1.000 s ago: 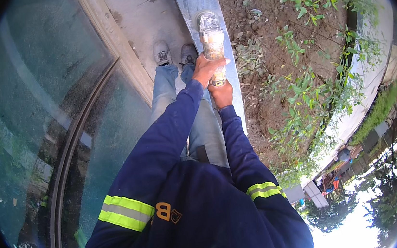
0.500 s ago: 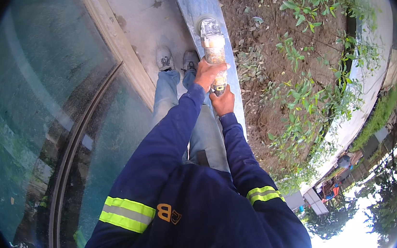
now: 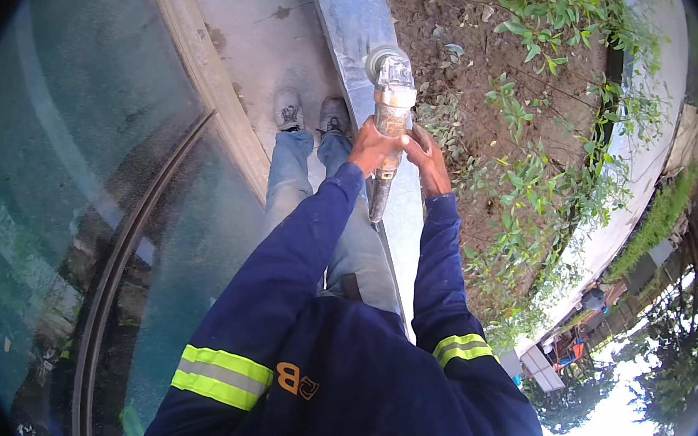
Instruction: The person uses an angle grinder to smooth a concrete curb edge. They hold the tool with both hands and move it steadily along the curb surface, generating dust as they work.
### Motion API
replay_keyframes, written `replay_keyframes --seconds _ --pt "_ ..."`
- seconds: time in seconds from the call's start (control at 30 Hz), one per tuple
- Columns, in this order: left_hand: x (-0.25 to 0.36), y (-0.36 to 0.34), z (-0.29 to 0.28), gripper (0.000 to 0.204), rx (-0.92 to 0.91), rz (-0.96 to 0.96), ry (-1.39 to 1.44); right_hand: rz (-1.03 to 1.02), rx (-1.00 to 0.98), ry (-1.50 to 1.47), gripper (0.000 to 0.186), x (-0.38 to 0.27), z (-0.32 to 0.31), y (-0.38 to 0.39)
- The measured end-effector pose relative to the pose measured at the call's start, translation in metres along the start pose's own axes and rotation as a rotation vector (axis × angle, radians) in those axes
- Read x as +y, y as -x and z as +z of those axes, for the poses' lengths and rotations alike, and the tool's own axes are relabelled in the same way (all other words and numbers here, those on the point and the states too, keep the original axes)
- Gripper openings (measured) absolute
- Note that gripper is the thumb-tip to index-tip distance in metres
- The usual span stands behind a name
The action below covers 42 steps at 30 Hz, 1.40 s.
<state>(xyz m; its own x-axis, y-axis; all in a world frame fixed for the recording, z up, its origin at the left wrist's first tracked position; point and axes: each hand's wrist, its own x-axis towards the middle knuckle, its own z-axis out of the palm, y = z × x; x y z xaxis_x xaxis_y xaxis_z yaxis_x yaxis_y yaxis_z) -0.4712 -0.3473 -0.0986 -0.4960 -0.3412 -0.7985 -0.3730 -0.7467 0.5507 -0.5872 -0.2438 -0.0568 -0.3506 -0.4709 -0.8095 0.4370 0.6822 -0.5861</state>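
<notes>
A worn, dust-covered angle grinder [image 3: 394, 109] is in front of me, above a long grey stone ledge [image 3: 355, 9]. Its round disc [image 3: 378, 62] faces the ledge top at the far end; whether it touches the stone I cannot tell. My left hand [image 3: 375, 146] is wrapped around the grinder's body from the left. On the opposite side, my right hand [image 3: 429, 161] has its thumb and fingers curled against the body, partly hidden by it. The dark rear handle [image 3: 381, 197] sticks out toward me, tilted to the left, with neither hand on it.
Along the left stands a large glass pane [image 3: 175, 262] with a dark frame. My shoes [image 3: 333, 116] are on a narrow concrete floor [image 3: 262, 36] between its sill and the ledge. On the right lies a soil bed [image 3: 470, 77] with leafy plants [image 3: 523, 174], bordered by a curved pale wall [image 3: 651, 93].
My right hand has left the rear handle and come up to the right side of the body. The grinder has turned, its head shifting right and its handle swinging left.
</notes>
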Motion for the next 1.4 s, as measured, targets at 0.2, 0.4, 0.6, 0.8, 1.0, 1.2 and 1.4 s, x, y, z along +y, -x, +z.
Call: replay_keyframes --seconds 0.2,0.4,0.6,0.8,1.0,1.2,1.4 --pt "-0.022 -0.002 0.004 0.083 -0.099 0.060 -0.156 -0.192 0.189 0.169 0.057 -0.020 0.038 -0.048" --pt "-0.015 0.011 -0.015 0.096 -0.260 0.058 -0.322 -0.122 0.203 0.247 0.067 -0.022 0.034 -0.057" --pt "-0.058 0.084 -0.087 0.092 0.099 -0.188 -0.945 -0.215 0.377 0.553 0.075 0.010 0.024 -0.072" --pt "-0.085 0.153 -0.140 0.103 0.318 -0.720 -1.019 -0.203 0.362 0.829 0.079 0.025 0.041 -0.097" --pt "-0.109 0.136 -0.134 0.105 0.453 -0.729 -1.036 -0.205 0.328 0.904 0.076 0.016 0.067 -0.120" --pt "-0.112 0.122 -0.129 0.086 0.521 -0.699 -1.113 -0.192 0.354 0.929 0.074 0.022 0.074 -0.133" --pt "-0.103 0.113 -0.132 0.071 0.547 -0.680 -1.125 -0.202 0.340 0.904 0.075 0.027 0.076 -0.139"
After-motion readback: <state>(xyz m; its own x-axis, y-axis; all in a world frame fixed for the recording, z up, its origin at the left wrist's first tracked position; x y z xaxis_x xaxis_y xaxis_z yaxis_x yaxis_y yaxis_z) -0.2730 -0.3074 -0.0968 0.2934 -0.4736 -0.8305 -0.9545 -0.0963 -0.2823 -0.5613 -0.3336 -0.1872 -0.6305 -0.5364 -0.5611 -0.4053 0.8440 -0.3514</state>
